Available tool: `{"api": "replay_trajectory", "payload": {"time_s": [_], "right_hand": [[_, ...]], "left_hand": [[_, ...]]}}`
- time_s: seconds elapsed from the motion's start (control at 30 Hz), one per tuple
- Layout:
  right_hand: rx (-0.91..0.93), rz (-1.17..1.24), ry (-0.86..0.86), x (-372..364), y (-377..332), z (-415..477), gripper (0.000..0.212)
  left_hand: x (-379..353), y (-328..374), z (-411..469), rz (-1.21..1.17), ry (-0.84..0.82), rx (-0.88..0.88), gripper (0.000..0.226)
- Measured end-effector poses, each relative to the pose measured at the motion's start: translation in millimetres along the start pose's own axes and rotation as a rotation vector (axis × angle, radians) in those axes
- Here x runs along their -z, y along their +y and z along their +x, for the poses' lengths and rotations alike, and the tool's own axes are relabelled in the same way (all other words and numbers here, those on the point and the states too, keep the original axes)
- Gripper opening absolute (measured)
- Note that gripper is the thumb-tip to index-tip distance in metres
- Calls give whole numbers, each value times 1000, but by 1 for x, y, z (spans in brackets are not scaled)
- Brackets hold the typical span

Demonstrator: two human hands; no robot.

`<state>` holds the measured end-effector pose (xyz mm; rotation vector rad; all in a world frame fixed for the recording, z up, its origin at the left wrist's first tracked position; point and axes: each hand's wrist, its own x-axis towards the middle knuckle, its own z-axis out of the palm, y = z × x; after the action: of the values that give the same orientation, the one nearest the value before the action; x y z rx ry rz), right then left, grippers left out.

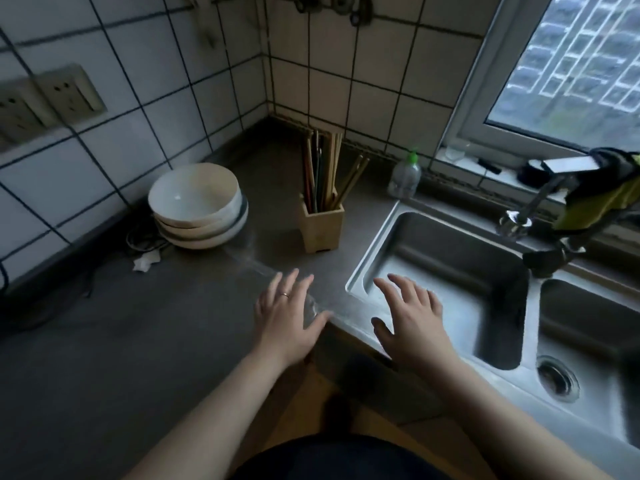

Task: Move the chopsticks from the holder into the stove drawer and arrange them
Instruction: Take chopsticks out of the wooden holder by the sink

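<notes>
A square wooden holder (322, 227) stands on the grey counter near the corner of the tiled walls. Several chopsticks (320, 168) stick up out of it, some leaning right. My left hand (285, 318) hovers over the counter's front edge, fingers spread and straight, a ring on one finger. My right hand (408, 318) is spread the same way over the near left rim of the sink. Both hands are empty and well in front of the holder. No stove drawer is in view.
A stack of white bowls (199, 206) sits left of the holder, with a crumpled paper scrap (145, 262) beside it. A steel double sink (450, 282) with a tap (540, 199) fills the right. A clear bottle (404, 176) stands behind the sink.
</notes>
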<state>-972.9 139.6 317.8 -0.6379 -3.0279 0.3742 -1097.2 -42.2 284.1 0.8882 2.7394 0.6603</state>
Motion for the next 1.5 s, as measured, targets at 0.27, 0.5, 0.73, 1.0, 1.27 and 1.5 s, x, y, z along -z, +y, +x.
{"api": "replay_trajectory", "payload": {"time_s": [0.27,0.5,0.73,1.0,1.27,1.5], "right_hand": [[67,93,-4,14,7,131,65],[-32,375,23,15,4,224,82],[-220,802,-65,14,-17,281,71],[-263,1167,27,6,-38,321,20],[-286,1188,81,2,-42,330,7],[-303,1182,113,0,-43,320,9]], "left_hand": [[27,-1,110,-201,78,102,68],[43,3,202,-454,119,266,75],[49,19,263,-678,92,330,67],[42,24,291,-753,179,459,28],[38,23,287,-761,263,437,8],[39,28,279,-720,253,414,25]]}}
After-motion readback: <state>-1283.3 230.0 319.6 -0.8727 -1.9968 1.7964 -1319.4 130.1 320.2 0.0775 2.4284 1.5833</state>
